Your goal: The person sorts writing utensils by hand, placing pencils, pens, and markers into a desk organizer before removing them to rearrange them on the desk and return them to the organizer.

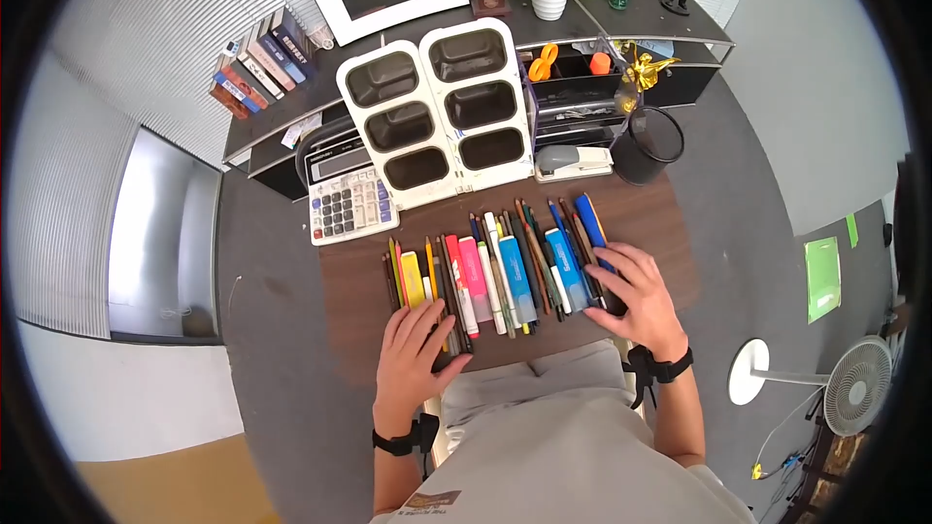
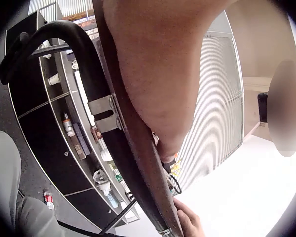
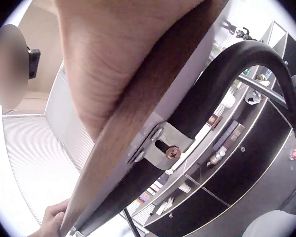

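Note:
A row of pens, pencils and markers lies side by side on the brown table (image 1: 354, 315) in the head view. My left hand (image 1: 413, 359) rests at the row's left end, its fingers over the lower ends of several pencils by a yellow highlighter (image 1: 412, 274). At the right end, my right hand (image 1: 641, 306) touches the row with loosely bent fingers, close to a dark blue marker (image 1: 589, 220). A pink highlighter (image 1: 473, 272) and a light blue highlighter (image 1: 517, 281) lie between the hands. Both wrist views show mostly the hand's heel at the table edge; the fingertips are hidden.
Behind the row stands a white organizer (image 1: 424, 102) with several dark compartments. A calculator (image 1: 349, 209) is to its left; a stapler (image 1: 573, 162) and a black mesh pen cup (image 1: 648, 147) are to its right. Scissors with orange handles (image 1: 544, 62) stand in a black desk caddy.

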Motion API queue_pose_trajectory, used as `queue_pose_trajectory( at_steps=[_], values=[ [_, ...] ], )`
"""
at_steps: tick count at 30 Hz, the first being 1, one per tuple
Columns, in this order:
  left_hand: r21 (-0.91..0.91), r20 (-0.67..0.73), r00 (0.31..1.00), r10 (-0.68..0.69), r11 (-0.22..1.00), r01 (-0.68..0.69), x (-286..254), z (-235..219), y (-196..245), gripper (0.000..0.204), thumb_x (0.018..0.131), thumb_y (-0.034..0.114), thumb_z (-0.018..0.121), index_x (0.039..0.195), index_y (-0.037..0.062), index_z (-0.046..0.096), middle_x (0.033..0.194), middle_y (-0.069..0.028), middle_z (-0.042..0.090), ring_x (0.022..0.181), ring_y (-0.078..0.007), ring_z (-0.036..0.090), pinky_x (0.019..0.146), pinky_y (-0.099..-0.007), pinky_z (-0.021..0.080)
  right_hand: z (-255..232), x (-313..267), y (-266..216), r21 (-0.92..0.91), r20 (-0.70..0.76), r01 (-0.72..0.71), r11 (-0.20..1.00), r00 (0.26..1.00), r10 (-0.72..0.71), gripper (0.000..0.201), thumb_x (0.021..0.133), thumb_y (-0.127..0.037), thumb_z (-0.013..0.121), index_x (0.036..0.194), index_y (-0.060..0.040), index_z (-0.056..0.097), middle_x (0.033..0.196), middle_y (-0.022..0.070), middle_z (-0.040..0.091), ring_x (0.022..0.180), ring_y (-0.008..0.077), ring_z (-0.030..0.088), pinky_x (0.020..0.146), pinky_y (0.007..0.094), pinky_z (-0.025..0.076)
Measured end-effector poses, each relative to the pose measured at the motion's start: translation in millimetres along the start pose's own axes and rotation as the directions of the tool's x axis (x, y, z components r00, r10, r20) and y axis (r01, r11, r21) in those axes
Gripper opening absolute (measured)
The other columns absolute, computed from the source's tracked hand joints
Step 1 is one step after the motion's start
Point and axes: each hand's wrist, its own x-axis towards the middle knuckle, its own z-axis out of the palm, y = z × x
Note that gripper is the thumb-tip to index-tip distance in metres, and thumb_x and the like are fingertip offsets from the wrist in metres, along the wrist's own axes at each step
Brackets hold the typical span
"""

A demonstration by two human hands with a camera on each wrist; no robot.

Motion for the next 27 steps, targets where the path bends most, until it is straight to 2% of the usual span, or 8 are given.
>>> queue_pose_trajectory(
  at_steps=[7, 13, 19, 22, 27],
  values=[
    [-0.006, 0.034, 0.999, 0.022, 1.0, -0.021, 0, 0, -5, 0.063, 0.079, 0.032, 0.092, 0.132, 0.0046, 0.071, 0.154, -0.0143, 0.061, 0.141, -0.0365, 0.058, 0.12, -0.0569, 0.044, 5, -6, 1, 0.005, 0.003, -0.008, 1.0, 1.0, 0.008, 0.05, 0.076, -0.028, 0.092, 0.122, -0.0108, 0.08, 0.139, 0.0059, 0.07, 0.138, 0.0315, 0.058, 0.114, 0.051, 0.05],
    [0.021, 0.001, 1.0, -0.012, 1.0, 0.012, 0, 2, -3, 0.065, 0.079, 0.032, 0.092, 0.134, 0.005, 0.07, 0.154, -0.0158, 0.061, 0.142, -0.0373, 0.057, 0.121, -0.0575, 0.043, 3, -11, 9, -0.008, 0.059, 0.157, 0.988, 0.986, -0.157, 0.049, 0.077, -0.028, 0.091, 0.122, -0.0122, 0.081, 0.142, 0.0032, 0.07, 0.138, 0.0308, 0.058, 0.114, 0.053, 0.05],
    [-0.003, 0.005, 1.0, -0.007, 1.0, 0.007, 0, 2, -5, 0.067, 0.078, 0.032, 0.092, 0.135, 0.0053, 0.07, 0.154, -0.0162, 0.061, 0.143, -0.038, 0.056, 0.122, -0.0578, 0.042, 1, -9, 1, -0.002, 0.099, 0.107, 0.994, 0.989, -0.106, 0.049, 0.084, -0.027, 0.087, 0.13, -0.0154, 0.078, 0.145, 0.0019, 0.068, 0.14, 0.0311, 0.056, 0.119, 0.0548, 0.046],
    [0.0, 0.01, 1.0, -0.013, 1.0, 0.013, -2, 3, -4, 0.067, 0.078, 0.033, 0.092, 0.135, 0.0056, 0.07, 0.155, -0.0164, 0.06, 0.143, -0.0383, 0.056, 0.122, -0.0578, 0.041, -1, -4, 0, -0.021, 0.18, 0.177, 0.984, 0.969, -0.17, 0.047, 0.088, -0.026, 0.083, 0.133, -0.0164, 0.077, 0.145, 0.0016, 0.068, 0.14, 0.0311, 0.056, 0.121, 0.0549, 0.044],
    [0.01, 0.011, 0.999, -0.051, 0.999, 0.051, 2, 2, -3, 0.067, 0.079, 0.034, 0.092, 0.136, 0.0061, 0.07, 0.155, -0.0162, 0.06, 0.143, -0.0384, 0.056, 0.122, -0.0578, 0.041, 4, -10, 6, -0.024, 0.157, 0.212, 0.977, 0.966, -0.206, 0.045, 0.089, -0.027, 0.082, 0.132, -0.0185, 0.077, 0.137, 0.0025, 0.069, 0.133, 0.0272, 0.06, 0.123, 0.0538, 0.043]
  ],
)
